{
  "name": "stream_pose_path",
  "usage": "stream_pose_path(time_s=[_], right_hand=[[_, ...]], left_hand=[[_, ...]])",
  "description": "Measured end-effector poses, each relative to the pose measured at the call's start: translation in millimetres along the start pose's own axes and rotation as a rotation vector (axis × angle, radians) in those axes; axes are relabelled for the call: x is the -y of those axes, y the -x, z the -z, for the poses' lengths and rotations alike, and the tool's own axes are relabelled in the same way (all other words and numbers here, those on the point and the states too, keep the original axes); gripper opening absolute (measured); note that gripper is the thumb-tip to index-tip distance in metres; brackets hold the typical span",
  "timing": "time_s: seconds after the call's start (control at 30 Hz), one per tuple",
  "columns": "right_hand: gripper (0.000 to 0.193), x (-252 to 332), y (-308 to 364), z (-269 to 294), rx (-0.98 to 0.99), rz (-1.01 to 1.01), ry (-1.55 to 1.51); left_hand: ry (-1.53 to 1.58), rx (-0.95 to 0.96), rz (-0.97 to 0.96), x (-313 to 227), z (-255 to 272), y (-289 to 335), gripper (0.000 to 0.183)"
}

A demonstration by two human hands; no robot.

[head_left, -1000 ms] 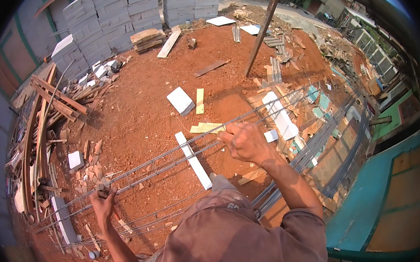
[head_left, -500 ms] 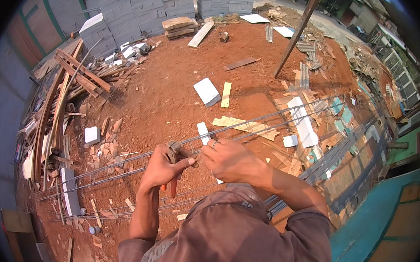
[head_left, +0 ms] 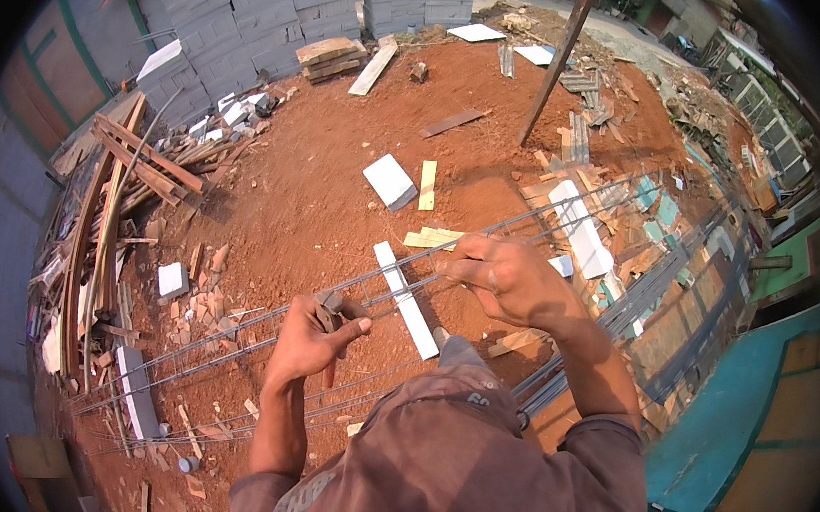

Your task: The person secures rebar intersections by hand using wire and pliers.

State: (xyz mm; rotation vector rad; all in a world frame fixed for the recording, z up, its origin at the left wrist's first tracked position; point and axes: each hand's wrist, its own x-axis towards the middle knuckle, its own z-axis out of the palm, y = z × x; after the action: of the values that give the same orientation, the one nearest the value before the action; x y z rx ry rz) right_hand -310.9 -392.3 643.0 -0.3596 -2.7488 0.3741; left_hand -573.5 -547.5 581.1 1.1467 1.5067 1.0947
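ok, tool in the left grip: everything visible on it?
The tool looks like a pair of pincers: a grey-brown metal head with a blunt outline, and a reddish handle end showing below. It stands roughly upright, head up, in the person's left grip, which hides its middle. In this view its head appears close to the steel bars; whether it touches them, or whether its jaws are open, can't be told.

Left hand curled, right hand pinched, slightly farther forward
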Motion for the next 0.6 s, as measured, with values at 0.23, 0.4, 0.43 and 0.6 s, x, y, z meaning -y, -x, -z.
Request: stream_pose_path(time_s=[0.23, 0.4, 0.43, 0.6], right_hand=[[0.023, 7, -10, -31, 0.025, 0.083, -0.139], [0.016, 7, -5, -22, -0.229, 0.002, -0.285], [0.020, 1, -1, -21, -0.274, 0.054, -0.281], [0.048, 27, -4, -67, -0.719, -0.383, -1.057]], left_hand=[[-0.025, 0.042, -0.072, -1, -17, -7, 0.013], [0.007, -0.015, -0.055, -7, -25, -6, 0.015], [-0.032, -0.034, 0.041, -19, -26, -2, 0.012], [0.005, -0.059, -0.047, -17, -29, -5, 0.012]])
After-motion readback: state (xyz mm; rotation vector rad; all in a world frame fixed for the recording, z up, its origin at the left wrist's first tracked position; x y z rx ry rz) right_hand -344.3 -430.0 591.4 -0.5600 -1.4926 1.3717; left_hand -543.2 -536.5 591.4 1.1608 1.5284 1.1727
